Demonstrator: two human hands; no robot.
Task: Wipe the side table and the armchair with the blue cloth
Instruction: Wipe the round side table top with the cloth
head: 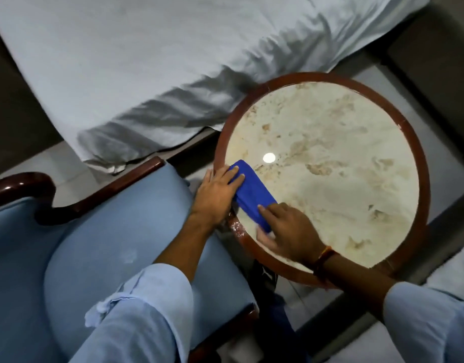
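A round side table (330,158) with a pale marble top and a brown wooden rim fills the right half. The folded blue cloth (252,195) lies on its near-left edge. My left hand (217,195) presses the cloth's upper end, fingers flat over it. My right hand (286,229) holds the cloth's lower end against the table top, fingers curled on it. The armchair (108,231) with light blue upholstery and dark wooden arms stands to the left, under my left forearm.
A bed with a rumpled white sheet (147,61) runs across the top, its corner close to the table and chair. Pale floor tiles (448,179) show to the right of the table. A dark object (265,281) lies on the floor between chair and table.
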